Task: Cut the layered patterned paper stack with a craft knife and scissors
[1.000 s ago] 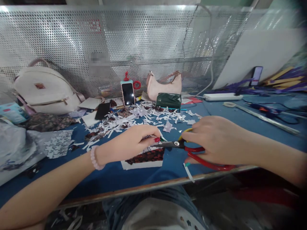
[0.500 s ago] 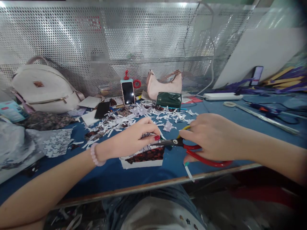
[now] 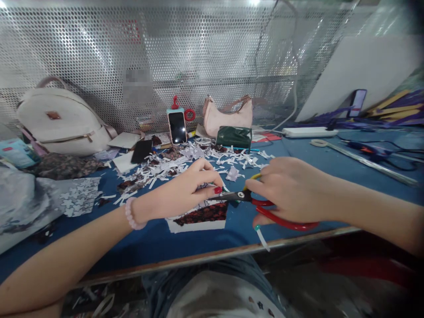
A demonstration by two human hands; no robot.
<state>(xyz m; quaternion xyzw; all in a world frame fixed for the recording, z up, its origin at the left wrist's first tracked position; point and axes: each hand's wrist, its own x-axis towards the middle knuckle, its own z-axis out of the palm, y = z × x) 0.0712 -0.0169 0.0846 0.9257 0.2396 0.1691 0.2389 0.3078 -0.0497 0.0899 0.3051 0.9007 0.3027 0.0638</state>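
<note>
At the far left a white backpack (image 3: 62,121) stood against the perforated metal screen (image 3: 99,57), with a sheet of cut-out flower shapes (image 3: 79,198) lying on the blue table (image 3: 331,159) in front of it. Further in, a phone (image 3: 177,127) stood upright behind a scatter of paper scraps (image 3: 185,163). The left hand (image 3: 180,194), a bead bracelet (image 3: 131,215) at its wrist, pinched a patterned sheet (image 3: 202,216) near the table's front edge, its fingers closed on the paper's upper part. Just beside it the blades of the red-handled scissors (image 3: 265,210) lay nearly together at that sheet's edge, touching the left thumb. The right hand (image 3: 291,190) was clamped around the scissor handles. Behind them sat a pink handbag (image 3: 228,117) and a dark green pouch (image 3: 233,137), and at the right a white power strip (image 3: 309,132).
</note>
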